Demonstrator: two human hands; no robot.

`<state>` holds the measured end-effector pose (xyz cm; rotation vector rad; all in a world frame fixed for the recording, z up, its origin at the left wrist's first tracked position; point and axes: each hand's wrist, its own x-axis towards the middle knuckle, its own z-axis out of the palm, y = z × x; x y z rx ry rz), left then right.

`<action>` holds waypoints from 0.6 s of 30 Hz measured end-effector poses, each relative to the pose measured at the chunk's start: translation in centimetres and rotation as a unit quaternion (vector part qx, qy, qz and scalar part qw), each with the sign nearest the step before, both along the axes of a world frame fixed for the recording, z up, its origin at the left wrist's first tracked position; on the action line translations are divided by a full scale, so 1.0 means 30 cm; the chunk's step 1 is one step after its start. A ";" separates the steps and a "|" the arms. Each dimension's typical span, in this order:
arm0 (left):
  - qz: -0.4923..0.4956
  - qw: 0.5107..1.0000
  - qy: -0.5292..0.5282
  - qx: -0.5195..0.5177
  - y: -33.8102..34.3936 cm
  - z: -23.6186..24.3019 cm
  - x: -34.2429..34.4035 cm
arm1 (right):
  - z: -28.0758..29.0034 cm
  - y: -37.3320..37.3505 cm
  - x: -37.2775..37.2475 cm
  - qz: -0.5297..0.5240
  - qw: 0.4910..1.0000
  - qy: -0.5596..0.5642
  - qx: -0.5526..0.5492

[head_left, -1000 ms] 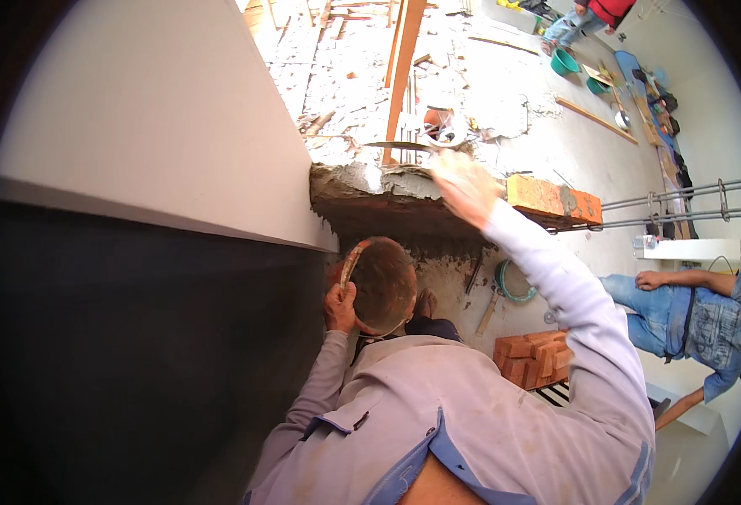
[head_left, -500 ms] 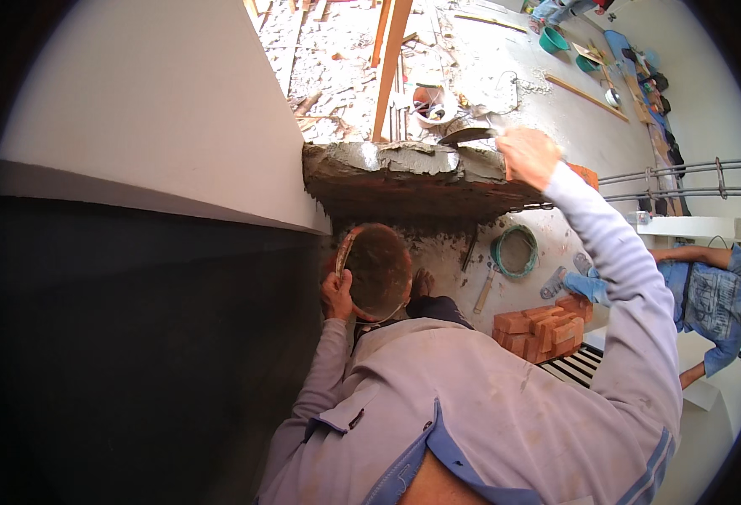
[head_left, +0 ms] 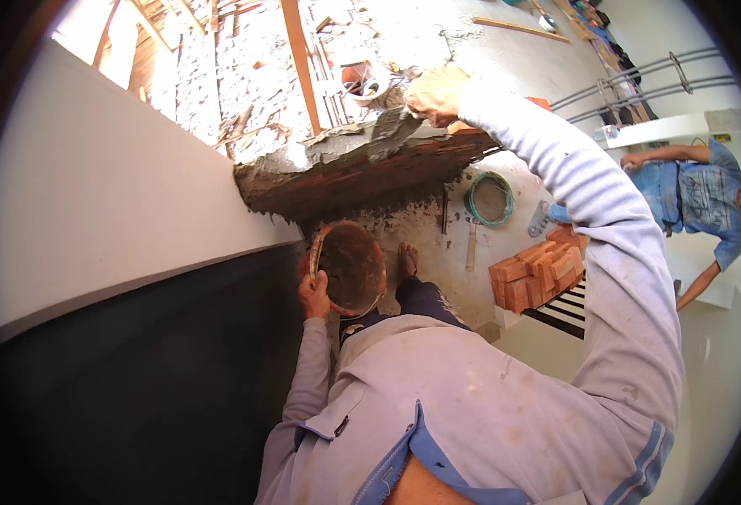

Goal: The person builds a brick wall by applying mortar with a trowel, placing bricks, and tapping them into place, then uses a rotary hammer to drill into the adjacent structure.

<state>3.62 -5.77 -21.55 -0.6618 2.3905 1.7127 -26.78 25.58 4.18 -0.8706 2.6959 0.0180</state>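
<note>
My left hand [head_left: 314, 296] is closed round the rim of an orange, mortar-stained bucket [head_left: 385, 273], which tilts so that its dark inside shows. My right arm reaches forward over a low brick wall [head_left: 362, 181], and that hand [head_left: 438, 95] is closed on a trowel [head_left: 394, 132]. The trowel's handle is hidden in my fist. Its grey, mortar-smeared blade lies against the wall's top edge, slanting down over the near side. Wet grey mortar [head_left: 290, 157] coats the top of the wall left of the blade.
Left stands a white wall [head_left: 126, 177] with a dark lower part. Stacked red bricks [head_left: 539, 273], a green-rimmed round tub [head_left: 489, 199] and a wooden-handled tool [head_left: 471, 246] are at the right. A co-worker in blue [head_left: 698, 194] stands farther right. Beyond the wall are rubble and a white pail [head_left: 364, 84].
The trowel has gone from reaching flat along the wall top to slanting against its near edge. My right hand has shifted left along the wall; my left still grips the bucket. The view has turned.
</note>
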 end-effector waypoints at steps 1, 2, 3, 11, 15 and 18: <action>0.003 1.000 -0.005 0.013 0.003 -0.012 0.003 | 0.009 0.029 0.004 0.024 0.996 0.031 0.085; -0.005 1.000 -0.003 0.014 0.005 -0.012 0.002 | 0.037 0.041 0.017 0.047 0.983 0.061 0.169; -0.018 1.000 -0.013 -0.005 0.010 -0.012 0.001 | 0.058 0.061 0.037 0.038 0.983 0.061 0.170; -0.081 0.993 -0.076 -0.034 0.055 -0.044 -0.017 | 0.301 0.317 0.511 -0.052 0.965 0.245 0.075; -0.111 0.988 -0.105 0.011 0.113 -0.060 -0.073 | 0.047 0.293 0.867 -0.259 0.955 0.138 -0.049; -0.125 0.984 -0.112 0.066 0.165 -0.048 -0.109 | -0.346 0.196 1.091 -0.276 0.959 0.007 -0.059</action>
